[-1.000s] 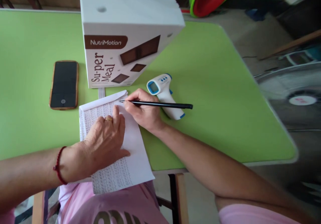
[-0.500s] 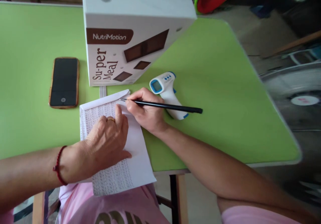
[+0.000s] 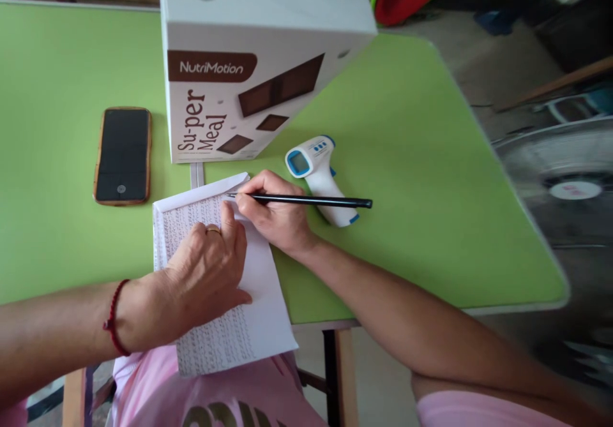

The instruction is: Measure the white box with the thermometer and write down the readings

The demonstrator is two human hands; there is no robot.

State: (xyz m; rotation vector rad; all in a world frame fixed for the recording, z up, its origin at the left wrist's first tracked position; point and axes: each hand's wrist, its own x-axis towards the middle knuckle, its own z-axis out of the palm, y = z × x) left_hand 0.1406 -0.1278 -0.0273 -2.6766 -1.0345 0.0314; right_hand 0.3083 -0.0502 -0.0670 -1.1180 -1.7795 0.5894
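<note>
My right hand [image 3: 280,216] is closed round a slim black pen [image 3: 316,200], its tip touching the paper near the top folded edge. Under both hands lies a notepad [image 3: 265,286] with dense handwriting, its upper pages rolled over at the top and its lower end hanging past the table edge. My left hand [image 3: 205,267] rests on the written page with index finger and thumb stretched out, holding the sheet down; a ring and a red cord bracelet are on it. The left index fingertip sits just below the pen tip.
A tall white NutriMotion box [image 3: 211,108] stands right behind the notepad. To the left lies a phone [image 3: 123,156] in a wood-look case. A white and blue infrared thermometer [image 3: 318,178] lies beside my right hand on the green table [image 3: 407,159]. A fan [image 3: 569,187] stands beyond the right edge.
The pen has shifted slightly left and down across the page, and its rear end has tilted a little upward. My left hand stays nearly in place.
</note>
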